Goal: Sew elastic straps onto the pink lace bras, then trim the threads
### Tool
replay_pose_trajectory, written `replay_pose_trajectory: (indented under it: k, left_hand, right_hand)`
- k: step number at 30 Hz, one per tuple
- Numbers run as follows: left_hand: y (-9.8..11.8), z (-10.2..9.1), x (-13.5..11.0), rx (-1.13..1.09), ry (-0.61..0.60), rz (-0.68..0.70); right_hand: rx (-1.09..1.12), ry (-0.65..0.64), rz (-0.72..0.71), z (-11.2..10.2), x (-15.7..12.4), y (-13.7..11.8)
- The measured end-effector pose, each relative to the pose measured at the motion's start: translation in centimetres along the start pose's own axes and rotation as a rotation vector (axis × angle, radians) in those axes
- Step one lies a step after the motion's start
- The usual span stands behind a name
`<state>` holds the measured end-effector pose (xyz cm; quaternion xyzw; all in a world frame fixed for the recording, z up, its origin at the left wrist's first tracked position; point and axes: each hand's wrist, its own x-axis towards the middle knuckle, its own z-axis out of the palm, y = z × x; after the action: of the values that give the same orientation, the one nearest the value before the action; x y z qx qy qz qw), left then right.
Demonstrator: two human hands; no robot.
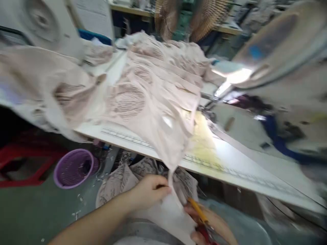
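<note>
Below the table's front edge, my left hand [150, 192] pinches the narrow edge of a pale pink bra [168, 143]. From there the bra runs up onto the table, joining a pile of similar lace pieces. My right hand [214, 223], blurred, is closed around small scissors with an orange handle [198, 209] and a red part. Its fingers also touch the hanging pale fabric [168, 217] at the lower right of my left hand. The scissors' blades are partly hidden and smeared.
A sewing machine [278, 41] with a bright lamp stands at the right of the white table [120, 137]. Yellow cloth [204, 139] lies under its needle area. More pink garments [68, 85] spread at left. A purple basket [74, 168] and red stool [28, 163] stand on the floor.
</note>
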<state>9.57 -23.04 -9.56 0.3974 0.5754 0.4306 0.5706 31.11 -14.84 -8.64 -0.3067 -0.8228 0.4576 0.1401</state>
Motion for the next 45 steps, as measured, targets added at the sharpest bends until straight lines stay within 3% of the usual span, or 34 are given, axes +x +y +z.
replay_pose_trajectory:
  k: [4, 7, 11, 14, 18, 22, 30, 45]
  left_hand:
    - [-0.8, 0.2, 0.9, -0.054, -0.014, -0.039]
    - [-0.8, 0.4, 1.5, -0.017, -0.113, -0.100]
    - [-0.6, 0.9, 1.4, -0.014, -0.064, -0.110]
    - [-0.8, 0.9, 0.8, -0.058, -0.015, -0.128]
    - [-0.7, 0.8, -0.2, 0.036, 0.054, -0.089]
    - [0.1, 0.6, -0.8, 0.158, 0.110, -0.003]
    - [0.1, 0.2, -1.5, 0.322, 0.138, 0.114]
    - [-0.4, -0.3, -1.9, 0.370, 0.149, 0.215]
  right_hand:
    - [0.158, 0.029, -0.280, 0.2, 0.9, -0.5]
    - [0.221, -0.008, -0.336, 0.2, 1.5, -0.7]
    - [0.218, -0.147, -0.200, -0.4, 0.8, 0.0]
    - [0.132, -0.328, -0.095, -1.9, 1.0, 0.9]
    - [-0.230, -0.580, 0.015, -4.4, 3.0, 1.5]
    - [-0.473, -0.733, 0.052, -5.2, 5.1, 0.9]
    - [-0.592, -0.774, -0.087, -4.4, 7.3, -1.0]
    - [-0.654, -0.833, -0.067, -4.3, 8.3, -2.8]
